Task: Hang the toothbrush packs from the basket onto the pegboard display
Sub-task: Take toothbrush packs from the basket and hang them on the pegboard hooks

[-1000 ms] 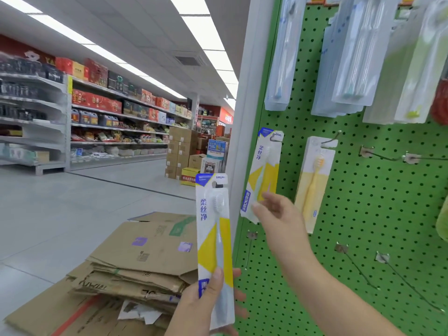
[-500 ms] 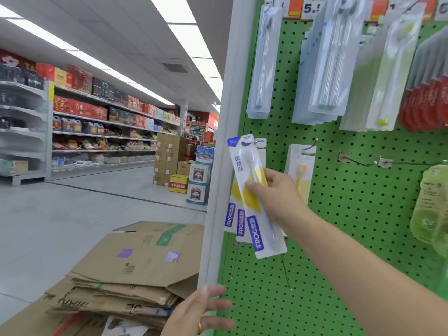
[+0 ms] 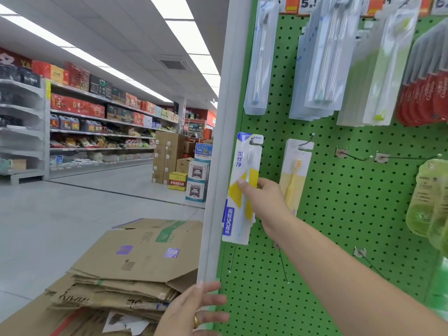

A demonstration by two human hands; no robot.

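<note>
A white, yellow and blue toothbrush pack (image 3: 238, 170) hangs upright at the left edge of the green pegboard (image 3: 339, 202), its top hole on a hook. My right hand (image 3: 263, 202) grips the pack at its middle, thumb on the front. Another pack of the same kind seems to hang just behind it. Down at the bottom, my left hand (image 3: 194, 311) is empty, its fingers spread in front of the white post. The basket is out of sight.
A yellow toothbrush pack (image 3: 294, 175) hangs on the hook to the right. Bare hooks (image 3: 354, 156) stick out further right and below. Clear and red packs hang above. A white post (image 3: 218, 166) borders the board. Flattened cardboard boxes (image 3: 126, 270) lie on the floor.
My left hand passed the pack to my right hand and dropped away empty. My right hand lifted the pack and brought it upright onto the left hook.
</note>
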